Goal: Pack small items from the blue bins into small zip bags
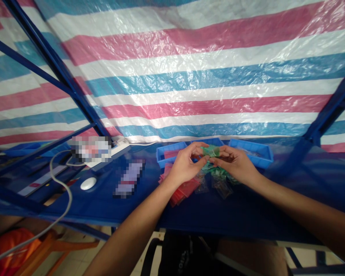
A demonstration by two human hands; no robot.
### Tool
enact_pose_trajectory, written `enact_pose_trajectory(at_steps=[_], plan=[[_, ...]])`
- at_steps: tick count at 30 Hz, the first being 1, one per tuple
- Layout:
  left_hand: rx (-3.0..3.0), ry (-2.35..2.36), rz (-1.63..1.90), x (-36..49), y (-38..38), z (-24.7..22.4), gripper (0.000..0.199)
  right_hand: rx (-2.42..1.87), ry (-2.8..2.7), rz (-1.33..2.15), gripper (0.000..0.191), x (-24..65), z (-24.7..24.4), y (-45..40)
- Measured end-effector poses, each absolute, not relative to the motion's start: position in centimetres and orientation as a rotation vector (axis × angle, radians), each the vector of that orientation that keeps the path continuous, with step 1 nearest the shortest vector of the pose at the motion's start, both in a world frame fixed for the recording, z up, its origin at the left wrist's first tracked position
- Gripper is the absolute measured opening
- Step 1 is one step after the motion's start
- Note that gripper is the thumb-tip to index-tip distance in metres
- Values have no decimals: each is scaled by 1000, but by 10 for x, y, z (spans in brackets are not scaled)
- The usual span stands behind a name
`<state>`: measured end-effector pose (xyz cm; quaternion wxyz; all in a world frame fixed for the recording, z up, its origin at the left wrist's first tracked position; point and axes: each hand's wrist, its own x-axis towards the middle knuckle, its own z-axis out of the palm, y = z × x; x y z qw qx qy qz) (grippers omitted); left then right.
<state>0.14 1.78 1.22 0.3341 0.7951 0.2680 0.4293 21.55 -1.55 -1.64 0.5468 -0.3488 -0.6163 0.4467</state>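
Observation:
Between both hands is a small green plastic bag (211, 151), held above the blue table. My left hand (187, 163) pinches its left side, fingers curled and thumb at the lower edge. Gripping the right side is my right hand (235, 163), its thumb close to the other thumb. More green bags (220, 172) lie below the hands. Red plastic bags (184, 191) are piled under my left wrist. Near them, clear bags (222, 187) hold small dark contents that I cannot make out.
Blue bins stand behind the hands: a left bin (160, 156), a middle bin (217, 141) and a right bin (268, 158). Leftward are a white mouse (88, 183), a blurred-out phone-shaped object (129, 178) and a grey cable (69, 199). Blue frame posts (313, 132) flank a striped sheet (207, 76).

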Motion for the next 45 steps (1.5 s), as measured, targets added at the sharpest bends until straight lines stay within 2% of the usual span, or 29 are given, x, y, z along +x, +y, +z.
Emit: enact_pose_trajectory(at_steps=[5, 19, 32, 45], plan=[[2099, 738, 1114, 2, 15, 14, 36, -876, -1511, 959, 28, 216, -17, -16], [2155, 791, 1088, 2, 15, 15, 27, -869, -1449, 991, 29, 215, -16, -16], [2033, 678, 1075, 4, 17, 14, 30, -827, -1430, 1056, 39, 211, -17, -17], [2009, 685, 1133, 5, 17, 13, 36, -814, -1387, 1019, 37, 213, -16, -15]])
